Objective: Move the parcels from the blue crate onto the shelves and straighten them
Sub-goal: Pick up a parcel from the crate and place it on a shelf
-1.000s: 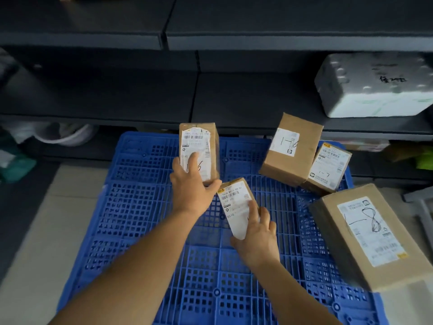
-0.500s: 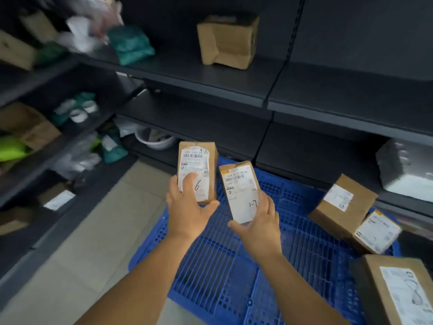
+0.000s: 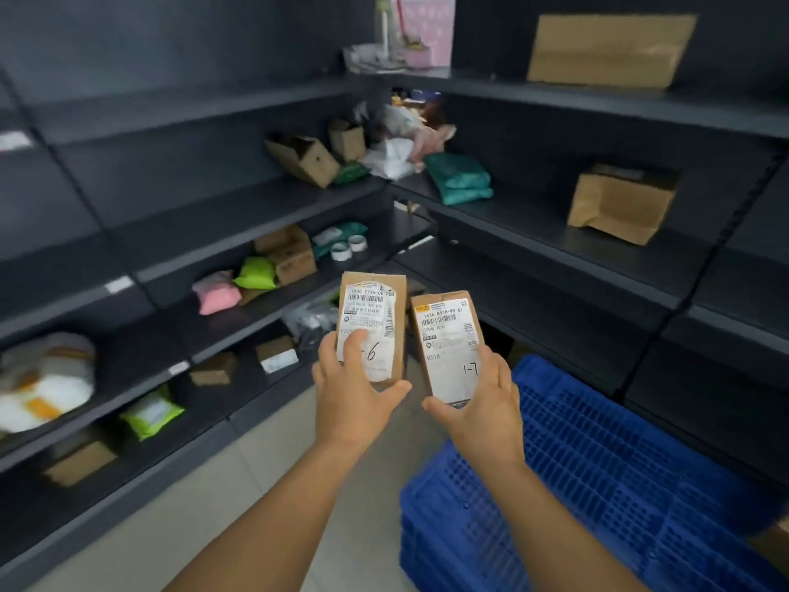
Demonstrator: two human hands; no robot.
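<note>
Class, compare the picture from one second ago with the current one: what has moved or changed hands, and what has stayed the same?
Both hands lifted their small parcels up off the blue crate, and the view turned left toward the corner shelves. Unchanged: the left hand grips the parcel marked 6, and the right hand grips the parcel marked 1-7.

Two small labelled brown parcels (image 3: 370,331) (image 3: 449,343), upright, side by side above blue crate (image 3: 597,484).

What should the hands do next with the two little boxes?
Probably reach toward a bare stretch of shelf and set one down. The left hand holds the parcel marked 6 and the right hand the parcel marked 1-7, both already lifted off the blue crate.
</note>
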